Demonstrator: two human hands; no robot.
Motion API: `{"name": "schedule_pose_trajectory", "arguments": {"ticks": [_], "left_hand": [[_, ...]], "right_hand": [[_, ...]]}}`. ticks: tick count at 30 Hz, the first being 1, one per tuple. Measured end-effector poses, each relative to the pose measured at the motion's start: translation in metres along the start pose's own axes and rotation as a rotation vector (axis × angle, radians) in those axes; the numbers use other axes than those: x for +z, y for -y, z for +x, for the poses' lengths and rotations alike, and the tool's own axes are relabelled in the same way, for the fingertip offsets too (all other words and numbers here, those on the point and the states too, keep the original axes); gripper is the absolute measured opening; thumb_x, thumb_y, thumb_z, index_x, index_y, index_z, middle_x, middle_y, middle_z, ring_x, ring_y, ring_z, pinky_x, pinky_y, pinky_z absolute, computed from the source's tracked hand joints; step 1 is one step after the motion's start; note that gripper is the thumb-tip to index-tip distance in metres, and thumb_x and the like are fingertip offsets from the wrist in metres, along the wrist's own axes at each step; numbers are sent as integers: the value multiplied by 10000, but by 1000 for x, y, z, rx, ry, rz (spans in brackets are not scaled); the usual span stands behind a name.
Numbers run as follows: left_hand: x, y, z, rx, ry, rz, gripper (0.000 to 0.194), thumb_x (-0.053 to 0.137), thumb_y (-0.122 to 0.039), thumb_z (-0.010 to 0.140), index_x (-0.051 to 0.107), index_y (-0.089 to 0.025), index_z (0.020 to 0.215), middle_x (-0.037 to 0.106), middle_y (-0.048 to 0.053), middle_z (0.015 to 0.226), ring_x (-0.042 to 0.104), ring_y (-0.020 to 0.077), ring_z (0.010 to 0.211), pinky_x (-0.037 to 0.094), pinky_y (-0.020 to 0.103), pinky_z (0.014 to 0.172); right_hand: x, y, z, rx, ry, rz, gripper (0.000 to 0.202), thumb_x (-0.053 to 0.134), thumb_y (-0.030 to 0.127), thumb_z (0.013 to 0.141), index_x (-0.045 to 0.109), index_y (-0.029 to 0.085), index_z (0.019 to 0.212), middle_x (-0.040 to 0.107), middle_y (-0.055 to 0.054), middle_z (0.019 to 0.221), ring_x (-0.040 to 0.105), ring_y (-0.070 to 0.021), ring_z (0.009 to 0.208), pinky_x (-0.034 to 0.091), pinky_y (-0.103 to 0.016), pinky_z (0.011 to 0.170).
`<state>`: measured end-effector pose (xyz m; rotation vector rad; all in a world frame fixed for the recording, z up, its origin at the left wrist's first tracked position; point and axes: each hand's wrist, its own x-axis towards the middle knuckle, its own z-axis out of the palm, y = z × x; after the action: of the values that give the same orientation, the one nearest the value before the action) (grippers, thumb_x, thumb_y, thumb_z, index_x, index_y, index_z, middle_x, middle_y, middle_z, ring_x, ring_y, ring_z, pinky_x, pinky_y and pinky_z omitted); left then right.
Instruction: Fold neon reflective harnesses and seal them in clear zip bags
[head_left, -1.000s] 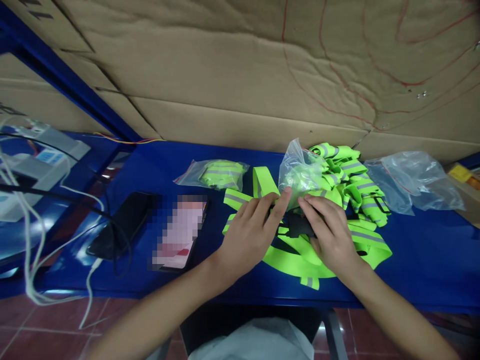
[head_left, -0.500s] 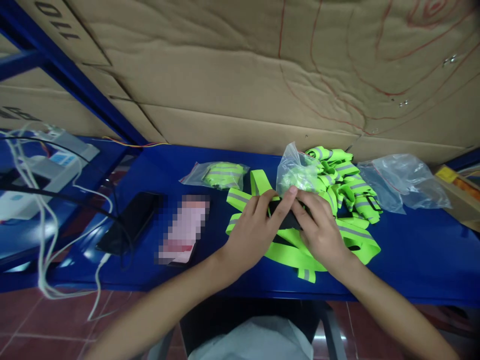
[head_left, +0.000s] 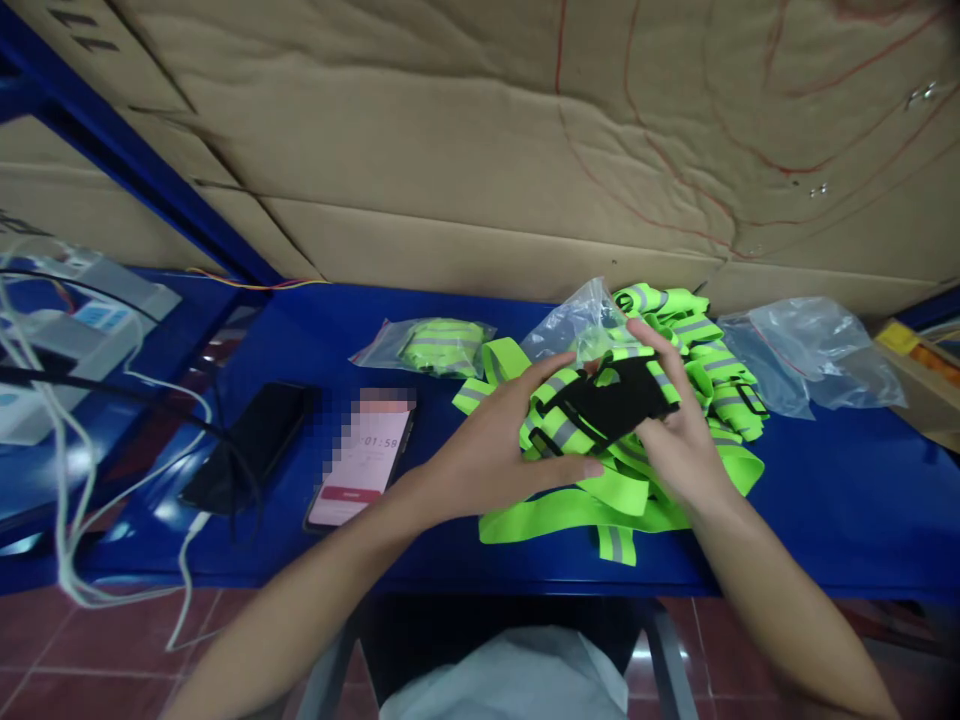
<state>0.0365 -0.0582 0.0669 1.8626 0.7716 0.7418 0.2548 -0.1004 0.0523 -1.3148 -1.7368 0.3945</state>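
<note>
Between my hands is a neon yellow-green reflective strap vest (head_left: 559, 432), bunched up, with grey stripes and a wide black panel (head_left: 611, 400) facing up. My left hand (head_left: 487, 445) grips it from the left, thumb along the near side and fingers behind. On the right, my right hand (head_left: 686, 440) holds the panel's edge, with its thumb or a finger reaching up past the far side. Loose neon straps (head_left: 555, 515) lie on the blue table beneath. Just beyond, a clear plastic bag (head_left: 574, 320) touches a heap of similar straps (head_left: 724, 370).
Left of my hands lie a packed bag of straps (head_left: 446, 347), a phone showing a timer (head_left: 367, 465) and a dark phone (head_left: 251, 445) beside white cables (head_left: 67, 500). Clear bags (head_left: 832, 355) and an open carton (head_left: 919, 380) stand right. A cardboard wall (head_left: 450, 150) backs the table.
My hands, earlier close together over the black panel, have spread apart. The vest is now lifted and turned so that its black panel shows. The clear bag behind has shifted slightly left.
</note>
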Motion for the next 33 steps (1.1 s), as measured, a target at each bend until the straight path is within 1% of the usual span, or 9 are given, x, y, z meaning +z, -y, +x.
{"name": "schedule_pose_trajectory", "arguments": {"ticks": [3,6,10,14,20,23,26,29,33], "left_hand": [[8,6,4,-104,5,-122,588,859,-458,806,672,-167,1282,777,101,1149,726,290,1066,567,414,983],[2,9,5,-121,25,-426,389,886,-422,781,733,-151,1015,771,52,925,706,206,834,563,315,793],[-4,14,2,-80,114,-811,383,916,-453,757,742,-148,910,724,34,787,673,161,721,521,271,690],[1,18,-2,-162,190,-932,466,974,-433,663,729,-145,935,662,-3,689,587,114,574,488,248,593],[-2,8,-2,-69,373,-925,324,792,-443,897,703,-133,929,687,56,693,661,166,628,517,277,632],[2,3,-1,-27,237,-922,300,763,-433,930,678,-145,910,613,-1,611,564,110,514,456,242,569],[11,-1,1,-44,63,-923,432,757,-567,904,705,-140,943,706,59,791,666,153,672,534,280,679],[14,-5,1,-60,96,-961,558,778,-647,846,735,-153,1101,755,115,996,743,239,900,600,355,828],[2,-8,1,7,133,-909,576,840,-500,852,693,-217,1332,756,116,1231,736,275,1143,602,387,979]], "right_hand": [[-6,-9,-2,125,126,174,645,574,324,1017,360,286,1624,601,-111,1491,676,-259,1248,611,-404,966],[-24,-7,3,93,339,351,690,524,538,1033,364,254,1641,602,-145,1483,712,-274,1169,633,-412,897],[-37,-9,8,92,516,486,808,545,789,929,569,238,1520,750,-127,1159,747,-252,871,625,-373,689],[-31,-24,3,324,584,601,580,839,640,783,780,212,1170,733,-29,771,659,-184,604,552,-299,544],[-24,-12,0,353,520,827,262,784,451,907,762,195,957,770,-50,851,717,-184,638,595,-300,592],[-18,14,4,411,428,898,184,763,380,940,732,200,957,762,-34,831,707,-168,562,582,-276,516],[-9,42,11,483,207,895,192,774,400,932,716,218,916,744,-11,782,679,-143,533,583,-261,506],[-4,60,21,509,114,880,256,760,463,933,709,222,863,740,-12,783,673,-149,544,604,-296,527],[0,68,32,447,-98,802,215,780,458,919,721,251,934,768,4,862,749,-175,737,645,-307,657]]}}
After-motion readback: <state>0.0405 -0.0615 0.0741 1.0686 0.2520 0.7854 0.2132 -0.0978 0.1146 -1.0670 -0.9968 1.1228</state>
